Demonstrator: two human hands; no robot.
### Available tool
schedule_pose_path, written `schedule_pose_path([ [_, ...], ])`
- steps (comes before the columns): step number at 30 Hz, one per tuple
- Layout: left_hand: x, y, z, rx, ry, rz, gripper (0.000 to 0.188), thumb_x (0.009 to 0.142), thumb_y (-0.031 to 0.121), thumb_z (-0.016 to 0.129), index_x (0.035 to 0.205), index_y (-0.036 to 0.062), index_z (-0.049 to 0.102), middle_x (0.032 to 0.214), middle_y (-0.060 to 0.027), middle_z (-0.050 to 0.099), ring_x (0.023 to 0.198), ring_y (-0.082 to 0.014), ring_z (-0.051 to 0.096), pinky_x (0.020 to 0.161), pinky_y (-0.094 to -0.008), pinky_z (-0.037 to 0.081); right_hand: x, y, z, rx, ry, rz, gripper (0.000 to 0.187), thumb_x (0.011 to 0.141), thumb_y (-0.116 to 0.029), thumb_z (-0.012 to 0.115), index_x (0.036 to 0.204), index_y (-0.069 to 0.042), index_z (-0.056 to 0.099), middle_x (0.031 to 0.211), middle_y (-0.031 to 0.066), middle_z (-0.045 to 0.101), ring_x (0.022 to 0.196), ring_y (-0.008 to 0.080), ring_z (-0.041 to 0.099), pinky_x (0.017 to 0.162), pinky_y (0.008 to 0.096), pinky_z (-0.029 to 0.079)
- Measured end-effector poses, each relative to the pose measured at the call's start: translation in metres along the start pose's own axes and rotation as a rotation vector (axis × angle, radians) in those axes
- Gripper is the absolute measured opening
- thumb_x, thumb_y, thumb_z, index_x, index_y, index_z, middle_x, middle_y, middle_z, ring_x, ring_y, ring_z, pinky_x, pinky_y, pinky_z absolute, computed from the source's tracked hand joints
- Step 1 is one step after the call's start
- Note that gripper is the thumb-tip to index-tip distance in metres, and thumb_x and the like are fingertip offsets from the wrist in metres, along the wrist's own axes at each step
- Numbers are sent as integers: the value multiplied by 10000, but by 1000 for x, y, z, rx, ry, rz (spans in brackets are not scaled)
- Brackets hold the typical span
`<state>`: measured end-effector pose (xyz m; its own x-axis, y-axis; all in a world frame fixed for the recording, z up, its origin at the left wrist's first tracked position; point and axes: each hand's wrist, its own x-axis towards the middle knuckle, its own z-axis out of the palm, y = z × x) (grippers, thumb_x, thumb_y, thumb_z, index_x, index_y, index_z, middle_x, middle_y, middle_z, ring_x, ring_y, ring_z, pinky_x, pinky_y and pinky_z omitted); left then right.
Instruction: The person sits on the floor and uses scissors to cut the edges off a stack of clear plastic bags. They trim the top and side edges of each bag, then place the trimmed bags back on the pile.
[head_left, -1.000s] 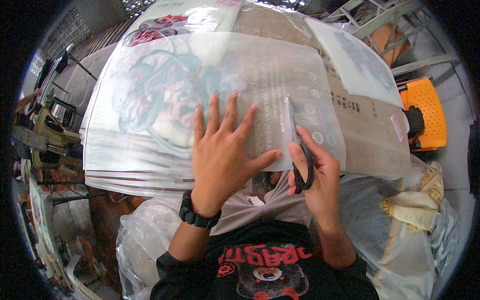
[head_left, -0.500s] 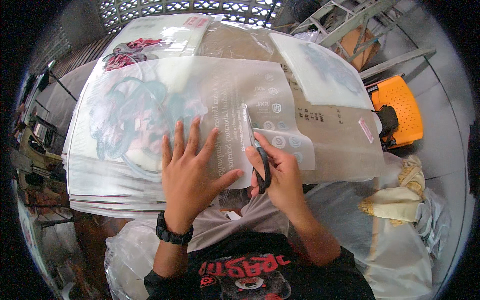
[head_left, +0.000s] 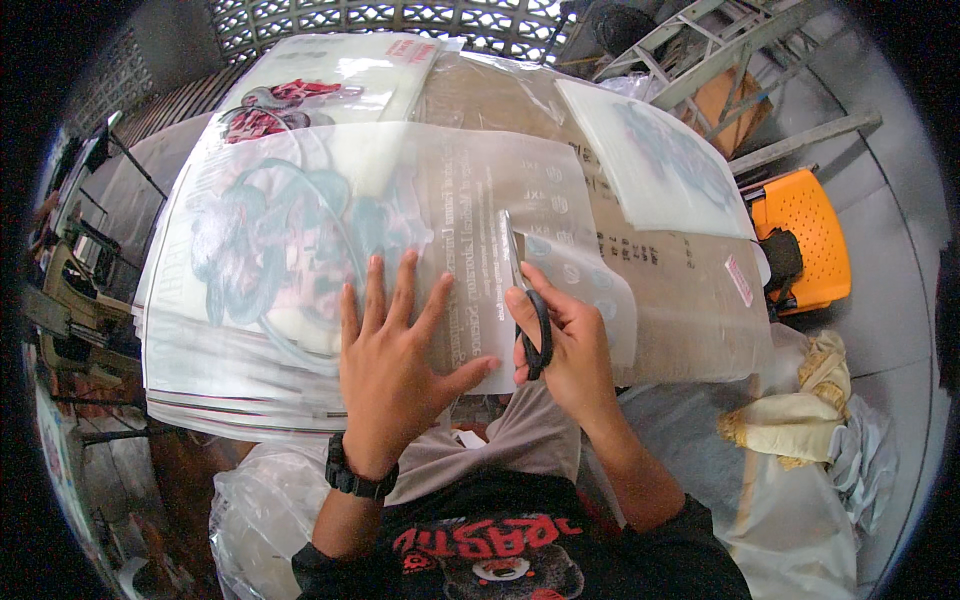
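Hidden or unclear: the tabletop itself lies wholly under film and cannot be made out; the blade tips of the scissors (head_left: 525, 300) blur into the pale sheet; the fisheye rim darkens the left, where shelving and stands are hard to read; the print under the top sheet shows only as a blurred teal and red figure

Edges and room: the stack of transfer film sheets (head_left: 200, 370) overhangs the near table edge just above the person's lap; the top sheet's right edge ends near the scissors, with brownish film beyond it; a second printed sheet (head_left: 660, 170) lies apart at the far right; an orange plastic stool (head_left: 805, 235) stands off the table's right side, with cloth rags (head_left: 790, 425) nearer on a plastic-covered surface; open film surface lies beyond the hands

Item: translucent printed film sheet (head_left: 470, 200), top of the stack, centre of table, milky white with grey lettering in columns

Left hand (head_left: 395, 360): flat, fingers spread wide, palm pressing the sheet; grasps nothing; black wristwatch (head_left: 358, 478) at the wrist

Right hand (head_left: 565, 340): curled through the black handles of the scissors, blades pointing away along the sheet
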<state>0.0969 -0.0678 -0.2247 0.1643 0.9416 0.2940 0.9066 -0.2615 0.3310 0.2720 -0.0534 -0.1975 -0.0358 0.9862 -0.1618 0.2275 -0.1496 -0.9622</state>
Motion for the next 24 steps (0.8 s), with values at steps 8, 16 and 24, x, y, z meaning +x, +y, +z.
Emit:
schedule_pose_path([
  [8,-1,1,-1,13,-34,-4,863,695,659,681,1388,180,498,1523,-140,331,1430,-383,224,1152,-558,134,2,-6,-3,43,2,-14,573,948,-297,619,1361,63,454,548,14,520,428,70,488,396,232,387],
  [16,-44,37,-35,-100,-276,26,801,690,569,732,1351,163,531,1526,-159,314,1412,-435,228,1117,-608,164,-76,4,-17,151,66,157,495,972,-200,569,1389,31,438,563,20,527,455,82,500,435,241,413],
  [24,-11,62,9,-288,-108,124,442,909,220,582,1330,97,528,1515,-143,336,1392,-395,296,1120,-523,244,-109,38,-14,120,61,117,584,957,-254,608,1452,-49,376,596,-14,534,515,61,519,485,251,440],
])
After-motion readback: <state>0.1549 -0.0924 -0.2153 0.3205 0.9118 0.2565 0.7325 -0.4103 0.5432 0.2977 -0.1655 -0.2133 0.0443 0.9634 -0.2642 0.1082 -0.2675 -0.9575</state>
